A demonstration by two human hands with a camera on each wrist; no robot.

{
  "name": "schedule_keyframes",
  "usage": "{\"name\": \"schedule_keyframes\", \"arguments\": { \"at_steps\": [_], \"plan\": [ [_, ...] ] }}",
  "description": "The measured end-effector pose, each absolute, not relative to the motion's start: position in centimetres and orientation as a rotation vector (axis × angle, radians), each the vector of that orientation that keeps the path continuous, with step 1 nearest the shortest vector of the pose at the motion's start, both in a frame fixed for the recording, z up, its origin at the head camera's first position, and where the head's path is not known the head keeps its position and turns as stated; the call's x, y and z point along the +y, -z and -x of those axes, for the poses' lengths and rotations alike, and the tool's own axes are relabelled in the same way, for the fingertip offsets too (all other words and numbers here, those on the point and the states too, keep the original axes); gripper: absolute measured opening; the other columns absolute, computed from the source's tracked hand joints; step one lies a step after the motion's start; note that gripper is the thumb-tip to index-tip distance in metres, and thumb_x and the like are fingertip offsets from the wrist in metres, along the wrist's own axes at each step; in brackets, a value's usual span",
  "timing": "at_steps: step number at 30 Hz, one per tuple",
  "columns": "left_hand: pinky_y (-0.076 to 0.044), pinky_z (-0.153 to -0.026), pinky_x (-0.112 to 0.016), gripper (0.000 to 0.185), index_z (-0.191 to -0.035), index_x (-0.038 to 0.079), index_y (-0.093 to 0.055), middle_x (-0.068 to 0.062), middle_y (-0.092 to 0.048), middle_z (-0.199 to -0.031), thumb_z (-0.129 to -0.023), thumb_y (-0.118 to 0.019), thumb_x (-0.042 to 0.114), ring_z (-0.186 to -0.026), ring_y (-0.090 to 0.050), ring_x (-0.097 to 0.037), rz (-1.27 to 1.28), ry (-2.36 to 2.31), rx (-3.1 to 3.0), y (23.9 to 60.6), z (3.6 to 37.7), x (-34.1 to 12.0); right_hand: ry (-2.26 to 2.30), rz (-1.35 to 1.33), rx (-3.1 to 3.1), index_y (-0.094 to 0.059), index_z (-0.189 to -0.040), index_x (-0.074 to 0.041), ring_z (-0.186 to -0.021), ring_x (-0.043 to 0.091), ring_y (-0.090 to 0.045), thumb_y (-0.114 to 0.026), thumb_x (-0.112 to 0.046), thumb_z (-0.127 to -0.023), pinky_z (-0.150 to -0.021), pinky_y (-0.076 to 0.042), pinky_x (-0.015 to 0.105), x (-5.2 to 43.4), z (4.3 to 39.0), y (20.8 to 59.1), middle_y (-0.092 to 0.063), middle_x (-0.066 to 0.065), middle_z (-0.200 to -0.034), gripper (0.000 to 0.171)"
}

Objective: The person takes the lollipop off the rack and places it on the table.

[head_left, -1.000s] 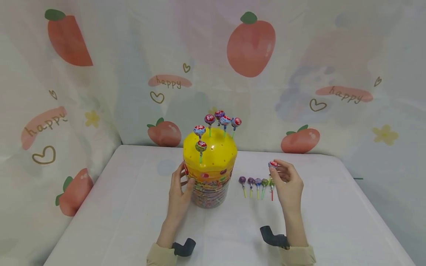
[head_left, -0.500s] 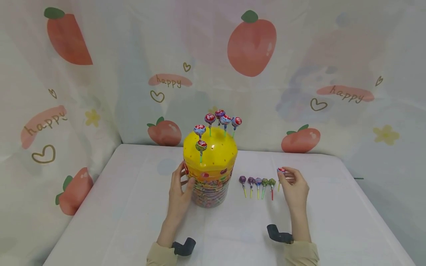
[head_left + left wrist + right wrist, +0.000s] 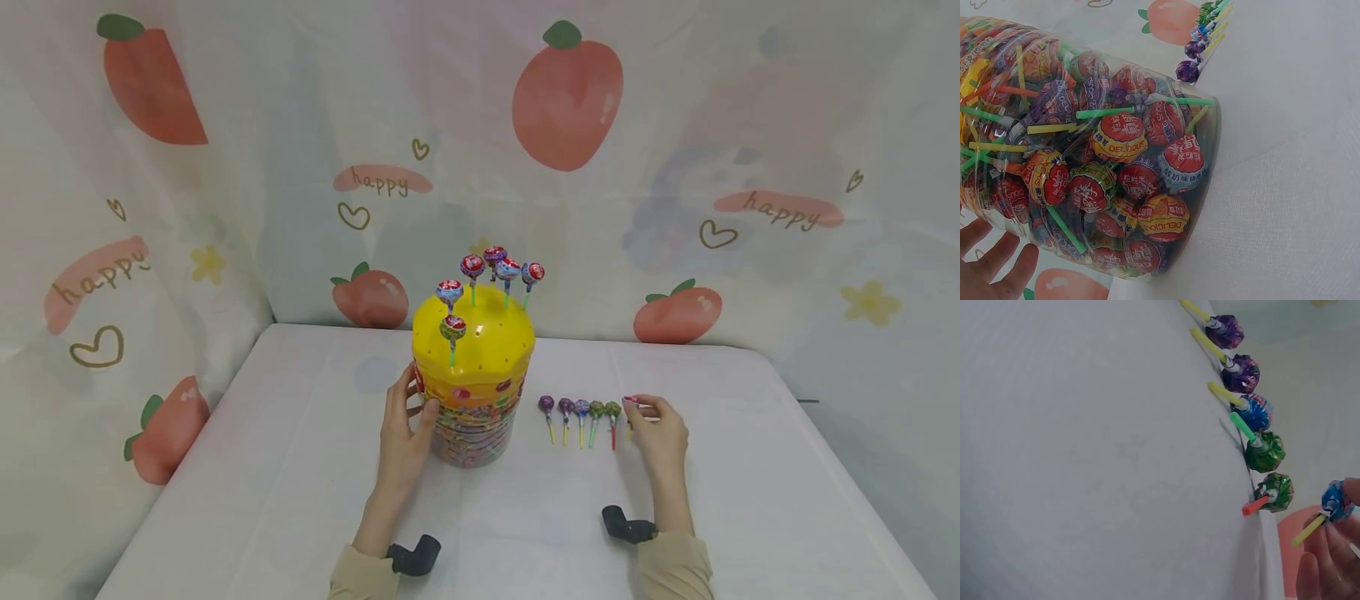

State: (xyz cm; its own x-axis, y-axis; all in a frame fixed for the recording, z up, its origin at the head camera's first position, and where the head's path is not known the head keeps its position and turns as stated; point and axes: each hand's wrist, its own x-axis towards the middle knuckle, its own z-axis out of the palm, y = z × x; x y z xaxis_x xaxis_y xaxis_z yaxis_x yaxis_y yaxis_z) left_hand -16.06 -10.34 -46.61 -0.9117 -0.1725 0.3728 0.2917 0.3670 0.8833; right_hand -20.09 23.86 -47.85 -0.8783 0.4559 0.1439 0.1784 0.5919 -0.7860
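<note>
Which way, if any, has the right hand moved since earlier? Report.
Yes. In the head view, against the row of five lollipops, the right hand has shifted right and down the picture; its held lollipop is now past the row's right end.

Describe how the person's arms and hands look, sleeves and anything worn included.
The left sleeve and right sleeve are plain beige. A left black piece and a right black piece, both bent like elbows, sit at the cuffs. The left hand and right hand are ungloved, and no cables or markings show on them.
</note>
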Motion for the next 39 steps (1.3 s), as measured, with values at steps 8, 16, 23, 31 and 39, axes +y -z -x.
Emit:
{"name": "schedule_keyframes", "arguments": {
  "at_steps": [8,16,23,31,39],
  "plan": [
    [-0.049,-0.100,-0.050,0.061,-0.151,0.022,-0.028,-0.007,-0.043,-0.144,-0.097,-0.055,0.033,-0.128,-0.047,-0.026,0.111,1.570,-2.225,46.6,16.0,-10.4,-1.211,0.602,-2.564,-0.063,-0.118,-0.003,-0.086,0.029,-0.060,-0.062,-0.029,-0.091,-0.068,-0.037,0.031,24.6,20.6,49.0,-0.065,0.022,-0.103,0.038],
    [-0.048,-0.100,-0.051,0.061,-0.151,0.022,-0.028,-0.007,-0.043,-0.144,-0.097,-0.055,0.033,-0.129,-0.047,-0.026,0.120,1.587,-2.219,46.6,16.1,-10.4,-1.222,0.667,-2.562,-0.063,-0.116,0.000,-0.077,0.022,-0.057,-0.063,-0.026,-0.090,-0.064,-0.036,0.028,24.9,21.1,49.6,-0.065,0.022,-0.098,0.037],
    [-0.048,-0.101,-0.051,0.062,-0.151,0.023,-0.027,-0.007,-0.043,-0.143,-0.097,-0.055,0.032,-0.129,-0.046,-0.026,0.118,1.593,-2.220,46.7,16.1,-10.4,-1.240,0.699,-2.553,-0.063,-0.117,0.001,-0.087,0.031,-0.057,-0.063,-0.025,-0.091,-0.068,-0.036,0.031,24.7,21.4,49.9,-0.065,0.023,-0.102,0.037],
    [-0.048,-0.101,-0.048,0.061,-0.151,0.026,-0.027,-0.005,-0.043,-0.143,-0.097,-0.055,0.034,-0.129,-0.045,-0.024,0.090,1.588,-2.235,46.7,16.1,-10.4,-1.207,0.680,-2.560,-0.064,-0.113,0.003,-0.082,0.030,-0.057,-0.064,-0.023,-0.090,-0.064,-0.036,0.029,24.9,21.5,50.1,-0.065,0.023,-0.097,0.035],
    [-0.048,-0.102,-0.045,0.061,-0.151,0.028,-0.026,-0.003,-0.043,-0.144,-0.097,-0.055,0.034,-0.130,-0.045,-0.022,0.080,1.587,-2.249,46.6,16.0,-10.3,-1.212,0.666,-2.593,-0.061,-0.116,0.003,-0.086,0.031,-0.057,-0.063,-0.027,-0.091,-0.060,-0.036,0.026,25.1,21.4,50.3,-0.063,0.025,-0.101,0.039]
  ]
}}
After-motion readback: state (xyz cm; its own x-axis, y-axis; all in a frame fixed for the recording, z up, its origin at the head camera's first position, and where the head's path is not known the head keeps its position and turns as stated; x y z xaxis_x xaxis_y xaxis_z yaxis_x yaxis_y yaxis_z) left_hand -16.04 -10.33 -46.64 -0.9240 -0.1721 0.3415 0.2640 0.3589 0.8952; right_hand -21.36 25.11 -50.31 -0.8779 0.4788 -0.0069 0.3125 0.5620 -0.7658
